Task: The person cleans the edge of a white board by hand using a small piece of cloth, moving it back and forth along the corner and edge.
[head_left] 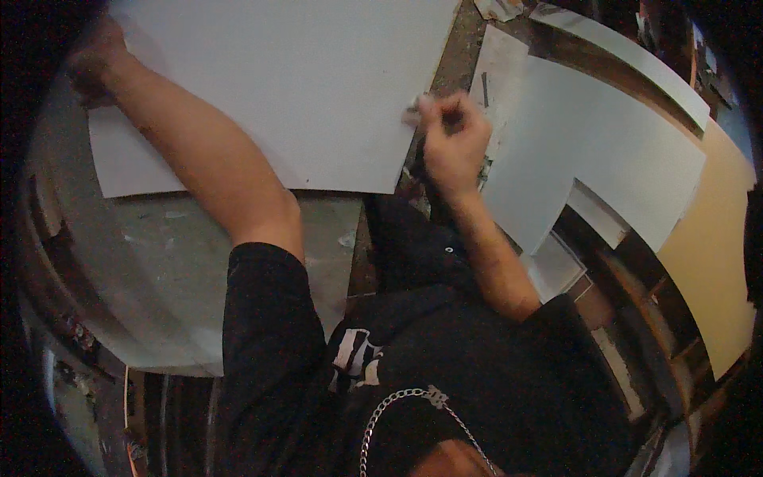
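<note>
A large white sheet [278,95] lies flat in front of me on a grey-green worktop [318,238]. My left arm reaches across the sheet's near left corner. At its far left edge is my left hand [99,60], dark and blurred, so its fingers do not show clearly. My right hand [457,139] is beside the sheet's right edge, its fingers closed in a pinch. A small whitish bit [415,107] shows at the fingertips, too blurred to name.
On the right lie pale panels [604,135], one with a notched corner, and a narrow white strip [505,79]. A yellowish board [719,238] stands at the far right. Shelving with dark compartments [636,278] is below the panels.
</note>
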Action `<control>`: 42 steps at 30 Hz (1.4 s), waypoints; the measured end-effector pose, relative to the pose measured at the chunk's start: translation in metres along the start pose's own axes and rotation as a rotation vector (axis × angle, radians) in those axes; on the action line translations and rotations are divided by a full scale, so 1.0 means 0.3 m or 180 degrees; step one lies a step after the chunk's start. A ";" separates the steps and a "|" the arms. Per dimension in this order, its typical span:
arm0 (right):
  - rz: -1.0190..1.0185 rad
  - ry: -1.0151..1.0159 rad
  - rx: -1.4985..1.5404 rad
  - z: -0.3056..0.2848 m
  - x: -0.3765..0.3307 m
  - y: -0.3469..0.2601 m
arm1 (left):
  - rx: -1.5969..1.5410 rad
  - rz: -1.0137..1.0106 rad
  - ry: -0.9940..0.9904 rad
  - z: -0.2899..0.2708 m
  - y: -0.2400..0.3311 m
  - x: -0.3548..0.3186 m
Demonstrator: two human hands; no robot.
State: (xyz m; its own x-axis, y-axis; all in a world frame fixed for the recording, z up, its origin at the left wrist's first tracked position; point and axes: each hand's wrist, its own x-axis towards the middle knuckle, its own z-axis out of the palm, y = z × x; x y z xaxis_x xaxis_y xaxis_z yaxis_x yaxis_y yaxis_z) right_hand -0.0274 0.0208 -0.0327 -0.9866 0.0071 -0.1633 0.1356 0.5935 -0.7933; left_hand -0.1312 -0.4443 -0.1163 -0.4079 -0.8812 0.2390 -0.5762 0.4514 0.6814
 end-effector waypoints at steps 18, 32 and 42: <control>0.0227 0.0177 0.0349 0.015 0.046 -0.058 | 0.0098 -0.0205 0.0294 -0.029 0.064 0.032; 0.0268 -0.0007 0.0355 -0.014 -0.023 0.022 | 0.0618 -0.0362 0.0041 -0.052 0.147 -0.063; 0.0085 0.0590 0.0195 -0.571 -0.008 0.384 | 0.0251 0.1401 0.0556 -0.058 0.206 -0.305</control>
State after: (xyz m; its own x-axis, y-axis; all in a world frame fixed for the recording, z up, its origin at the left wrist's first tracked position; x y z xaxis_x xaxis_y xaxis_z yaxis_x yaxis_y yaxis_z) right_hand -0.0251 0.2271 -0.0232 -0.9817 0.1737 -0.0785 0.1617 0.5410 -0.8253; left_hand -0.1173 -0.3383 -0.0841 -0.5040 -0.6112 0.6103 -0.4301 0.7903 0.4364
